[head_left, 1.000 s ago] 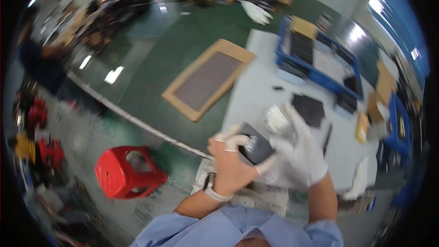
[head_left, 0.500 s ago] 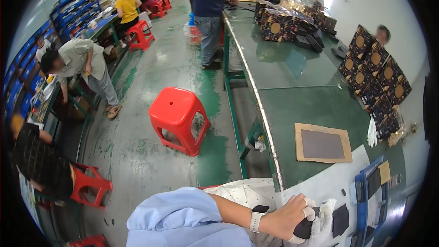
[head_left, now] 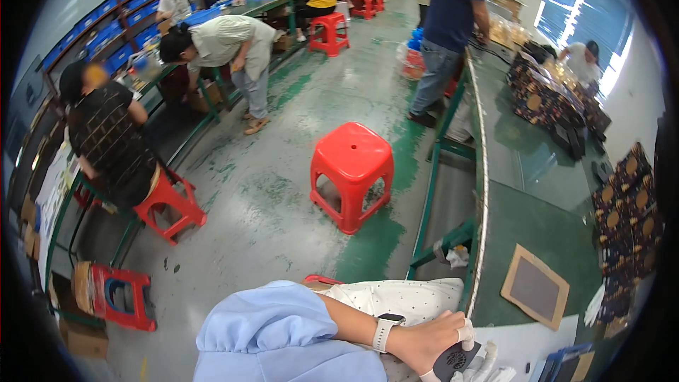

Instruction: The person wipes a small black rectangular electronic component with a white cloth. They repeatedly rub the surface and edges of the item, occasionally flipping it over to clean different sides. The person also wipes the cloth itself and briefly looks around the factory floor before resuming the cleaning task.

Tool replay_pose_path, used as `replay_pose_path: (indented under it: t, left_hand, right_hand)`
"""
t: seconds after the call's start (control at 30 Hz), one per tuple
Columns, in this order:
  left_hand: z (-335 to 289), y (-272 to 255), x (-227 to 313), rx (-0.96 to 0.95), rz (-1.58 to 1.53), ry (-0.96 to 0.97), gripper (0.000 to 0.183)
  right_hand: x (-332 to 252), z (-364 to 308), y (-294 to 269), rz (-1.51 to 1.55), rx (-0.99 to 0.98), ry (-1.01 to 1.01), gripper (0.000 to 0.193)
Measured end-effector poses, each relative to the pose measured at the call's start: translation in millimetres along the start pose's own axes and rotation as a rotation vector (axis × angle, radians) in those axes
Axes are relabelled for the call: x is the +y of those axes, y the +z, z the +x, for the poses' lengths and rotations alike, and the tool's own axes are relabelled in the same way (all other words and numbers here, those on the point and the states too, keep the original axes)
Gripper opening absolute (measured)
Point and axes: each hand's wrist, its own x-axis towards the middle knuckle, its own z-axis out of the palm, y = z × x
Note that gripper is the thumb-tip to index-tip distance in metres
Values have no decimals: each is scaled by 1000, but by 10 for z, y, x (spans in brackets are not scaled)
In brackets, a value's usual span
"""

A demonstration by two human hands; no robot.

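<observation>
My left hand (head_left: 427, 339), with a pale watch at the wrist and white covers on its fingertips, grips a thin black flat piece (head_left: 453, 362) by its left and upper edges. A round patterned mark shows on the face of this piece. My right hand (head_left: 486, 366), in a white covering, closes on its right edge; part of that hand is cut off by the lower rim. Both hands are above white paper (head_left: 523, 339) at the near end of the green table.
On the green table (head_left: 544, 219) lies a brown board with a grey panel (head_left: 535, 286). Dark patterned boxes (head_left: 629, 219) are stacked at the right, near a blue rack (head_left: 562, 362). A red stool (head_left: 352, 152) stands in the aisle. Several people work around the room.
My view has swung left, so the room appears shifted right. The black piece now shows its round mark, which was not visible before. Both hands remain at it.
</observation>
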Motion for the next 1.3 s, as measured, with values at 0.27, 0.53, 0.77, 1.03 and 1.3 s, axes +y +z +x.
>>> replay_pose_path:
  t: [0.27, 0.53, 0.77, 1.03, 1.3]
  left_hand:
    - [26, -291, -143, 10, -14, 61, 72]
    - [-39, -306, -355, 18, -50, 67, 62]
    - [-163, -339, -405, -102, 51, -33, 57]
    - [-120, -426, -478, -32, 103, -26, 58]
    - [-75, -472, -477, 6, 106, -8, 66]
  right_hand:
    - [314, 306, 167, -63, -139, -101, 54]
    - [545, 522, 95, -145, -234, -102, 45]
    - [598, 747, 106, -318, -229, 66, 36]
    - [-57, 725, 691, -302, 27, 38, 36]
    - [359, 685, 505, -143, -95, -190, 43]
